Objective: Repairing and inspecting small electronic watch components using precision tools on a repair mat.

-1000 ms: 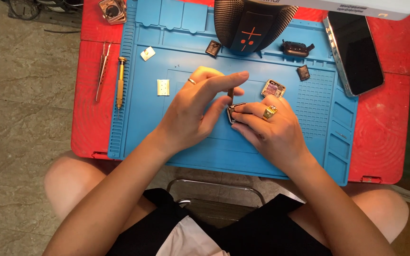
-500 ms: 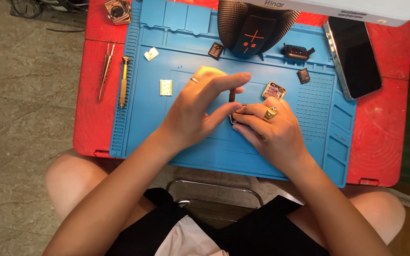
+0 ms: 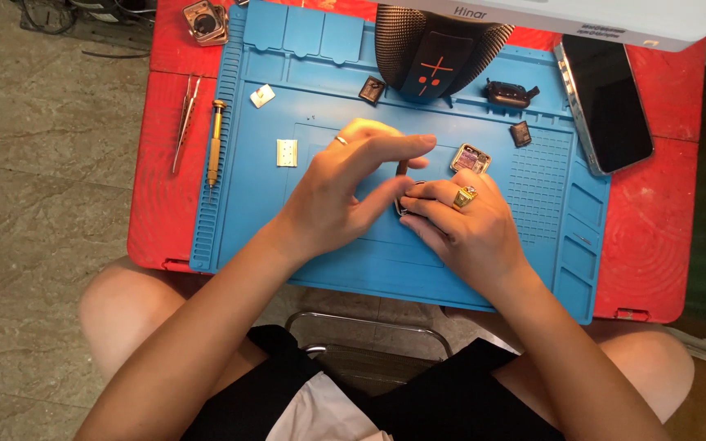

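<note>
On the red table (image 3: 655, 237) lies a big blue mat (image 3: 328, 261). Left of the mat rest thin tweezers (image 3: 182, 122), and a small screwdriver (image 3: 216, 141) lies on the mat's left edge. A little white square (image 3: 287, 153) sits on the mat near it. In the middle of the mat, the left hand (image 3: 345, 192) curls over, its fingertips pinching a thin dark tool (image 3: 403, 167). The right hand (image 3: 467, 224) presses its fingers close together on a small dark part (image 3: 406, 204), mostly hidden. Right of the mat lies a black phone (image 3: 606, 102).
</note>
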